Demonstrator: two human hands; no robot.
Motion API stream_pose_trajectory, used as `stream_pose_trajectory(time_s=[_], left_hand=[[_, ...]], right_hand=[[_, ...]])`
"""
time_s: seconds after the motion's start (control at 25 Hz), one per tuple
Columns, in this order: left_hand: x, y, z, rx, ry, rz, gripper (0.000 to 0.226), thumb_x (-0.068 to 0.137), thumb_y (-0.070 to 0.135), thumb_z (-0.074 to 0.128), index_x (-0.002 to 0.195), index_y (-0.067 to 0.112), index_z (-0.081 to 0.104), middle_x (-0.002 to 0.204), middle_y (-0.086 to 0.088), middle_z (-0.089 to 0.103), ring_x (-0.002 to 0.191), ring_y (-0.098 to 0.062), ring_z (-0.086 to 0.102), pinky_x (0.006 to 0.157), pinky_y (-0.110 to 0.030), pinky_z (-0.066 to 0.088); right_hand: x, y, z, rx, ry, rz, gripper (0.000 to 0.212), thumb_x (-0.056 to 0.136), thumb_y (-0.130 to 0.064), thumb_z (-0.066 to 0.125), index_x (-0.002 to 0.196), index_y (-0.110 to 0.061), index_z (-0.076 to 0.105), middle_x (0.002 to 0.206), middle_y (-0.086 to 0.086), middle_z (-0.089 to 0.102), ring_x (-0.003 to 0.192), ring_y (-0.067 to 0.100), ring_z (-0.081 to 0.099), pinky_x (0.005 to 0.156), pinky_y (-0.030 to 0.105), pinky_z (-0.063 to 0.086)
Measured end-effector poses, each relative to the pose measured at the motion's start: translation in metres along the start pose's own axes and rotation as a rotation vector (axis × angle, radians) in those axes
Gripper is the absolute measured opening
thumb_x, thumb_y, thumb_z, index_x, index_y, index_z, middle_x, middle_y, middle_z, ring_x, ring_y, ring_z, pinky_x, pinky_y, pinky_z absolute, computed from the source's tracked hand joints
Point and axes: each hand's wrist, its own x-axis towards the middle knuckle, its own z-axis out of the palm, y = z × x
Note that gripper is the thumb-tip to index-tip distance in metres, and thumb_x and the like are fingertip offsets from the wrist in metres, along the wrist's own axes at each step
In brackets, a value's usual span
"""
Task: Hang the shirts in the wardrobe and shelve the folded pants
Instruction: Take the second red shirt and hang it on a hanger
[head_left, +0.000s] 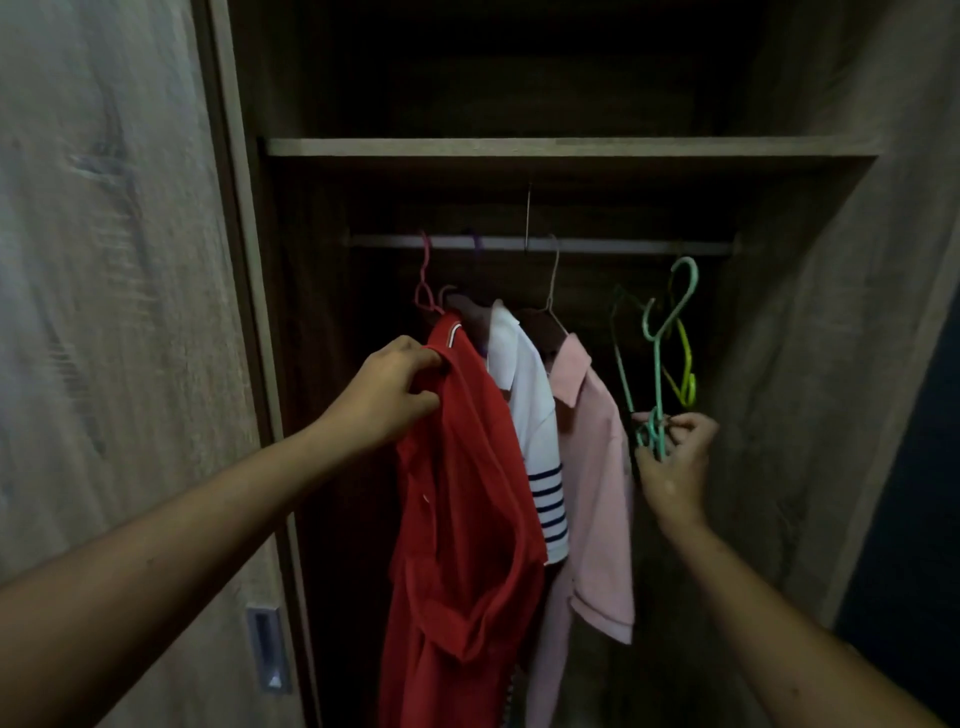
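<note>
door: wood-grain sliding panel (130, 312) on my far left, with a recessed metal pull (267, 649) low on its right edge.
wardrobe: open bay right of the door, dark inside. A shelf (519, 147) runs across the top and a metal rail (623, 248) sits just under it.
left hand: (387, 395) fingers curled, pinching a bunch of red fabric just below the collar.
red shirt: (457, 493) hangs at the rail's left end on a pink hanger (425, 283). It's the front-most of the three, its body is rumpled, and it overlaps the shirt beside it.
white shirt: (524, 415) next along the rail, touching the red one. Navy stripes on the sleeve, collar up. There's a purple hook (475, 240) on the rail above it; can't tell if it belongs to this shirt.
pink shirt: (592, 467) mid-rail on a thin wire hanger (551, 283), pressed against the white shirt, short sleeve hanging low.
green hangers: (655, 343) a bunch, bare, below the rail's right end. The top hook is close under the rail; can't tell whether it touches.
yellow hanger: (687, 374) just behind the green ones, mostly hidden.
right hand: (675, 467) fingers closed around the lower ends of the green hangers, thumb side toward me.
right wall: wardrobe side panel (831, 312), same wood grain, just beside my right hand.
</note>
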Motion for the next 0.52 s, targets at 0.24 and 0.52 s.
stream_pose_trajectory(time_s=[0.24, 0.52], left_hand=[[-0.002, 0.008, 0.006, -0.039, -0.011, 0.003, 0.042, 0.075, -0.002, 0.063, 0.117, 0.004, 0.064, 0.114, -0.014, 0.058, 0.102, -0.025, 0.058, 0.080, -0.018, 0.036], [-0.006, 0.020, 0.016, 0.002, -0.163, -0.001, 0.052, 0.078, 0.006, 0.067, 0.129, 0.005, 0.056, 0.123, -0.016, 0.053, 0.111, -0.028, 0.052, 0.086, -0.018, 0.033]], right_hand=[[-0.009, -0.002, -0.011, -0.140, -0.017, -0.067, 0.011, 0.092, -0.007, 0.051, 0.098, -0.010, 0.059, 0.088, 0.014, 0.062, 0.079, 0.024, 0.059, 0.074, 0.034, 0.045], [-0.032, -0.110, -0.019, 0.378, -0.050, -0.101, 0.009, 0.093, -0.029, 0.052, 0.095, -0.024, 0.059, 0.069, -0.010, 0.057, 0.056, 0.000, 0.046, 0.044, 0.015, 0.035]])
